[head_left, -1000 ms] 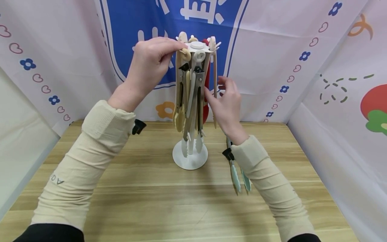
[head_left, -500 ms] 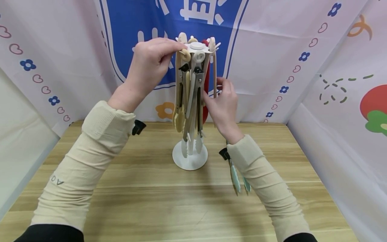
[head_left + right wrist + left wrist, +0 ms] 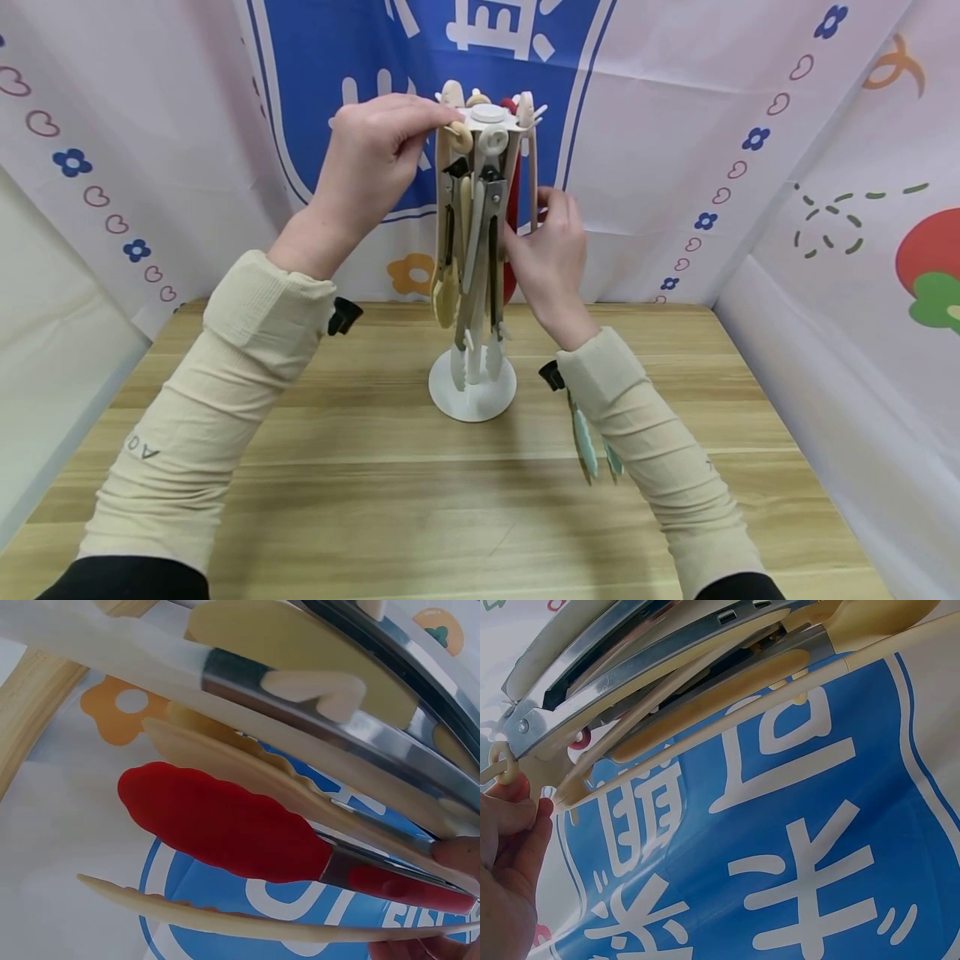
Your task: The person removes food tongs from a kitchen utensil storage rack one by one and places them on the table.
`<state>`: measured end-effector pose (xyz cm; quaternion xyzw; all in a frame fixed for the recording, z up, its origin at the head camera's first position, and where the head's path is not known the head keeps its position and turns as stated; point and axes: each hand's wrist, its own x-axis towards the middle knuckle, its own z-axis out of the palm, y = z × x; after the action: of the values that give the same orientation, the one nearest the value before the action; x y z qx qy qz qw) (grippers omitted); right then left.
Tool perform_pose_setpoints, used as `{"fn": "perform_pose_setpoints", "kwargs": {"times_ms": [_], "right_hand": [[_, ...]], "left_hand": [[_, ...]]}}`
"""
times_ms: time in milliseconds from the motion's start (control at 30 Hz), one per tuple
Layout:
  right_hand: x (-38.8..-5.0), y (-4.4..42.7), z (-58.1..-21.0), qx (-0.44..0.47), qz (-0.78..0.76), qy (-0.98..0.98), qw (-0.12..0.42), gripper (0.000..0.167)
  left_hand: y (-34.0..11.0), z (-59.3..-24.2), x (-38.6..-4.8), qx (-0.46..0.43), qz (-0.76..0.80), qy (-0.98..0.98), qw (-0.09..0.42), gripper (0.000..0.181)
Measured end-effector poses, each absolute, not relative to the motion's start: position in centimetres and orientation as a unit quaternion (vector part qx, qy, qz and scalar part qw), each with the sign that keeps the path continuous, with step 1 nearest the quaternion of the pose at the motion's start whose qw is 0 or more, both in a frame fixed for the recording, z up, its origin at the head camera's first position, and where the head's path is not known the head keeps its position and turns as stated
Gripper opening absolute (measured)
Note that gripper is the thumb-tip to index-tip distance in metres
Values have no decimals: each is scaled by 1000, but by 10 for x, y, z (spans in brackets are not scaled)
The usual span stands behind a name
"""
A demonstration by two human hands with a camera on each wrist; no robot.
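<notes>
The left hand point(image 3: 378, 150) pinches the top edge of the rack point(image 3: 472, 407), presumably to steady it on the worktop point(image 3: 337, 492); the right hand point(image 3: 551, 258) grips what looks from here like beige tongs point(image 3: 225, 921), thumb against one arm, fingers round the other; they hang hinge-up beside red tongs point(image 3: 217, 825), likely for easy reach; green tongs point(image 3: 583, 446) lie on the worktop, partly hidden.
</notes>
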<state>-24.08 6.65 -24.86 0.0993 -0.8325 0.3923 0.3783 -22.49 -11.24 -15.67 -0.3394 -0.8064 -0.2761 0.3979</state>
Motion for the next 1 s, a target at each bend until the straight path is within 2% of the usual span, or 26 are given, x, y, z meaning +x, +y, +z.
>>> {"fn": "perform_pose_setpoints", "kwargs": {"times_ms": [267, 1000], "right_hand": [[-240, 66, -252, 99, 380, -835, 385, 36], [-231, 75, -246, 111, 371, -851, 354, 41]], "left_hand": [[-112, -156, -226, -343, -274, -805, 400, 22], [-112, -157, -225, -340, -275, -805, 400, 22]]}}
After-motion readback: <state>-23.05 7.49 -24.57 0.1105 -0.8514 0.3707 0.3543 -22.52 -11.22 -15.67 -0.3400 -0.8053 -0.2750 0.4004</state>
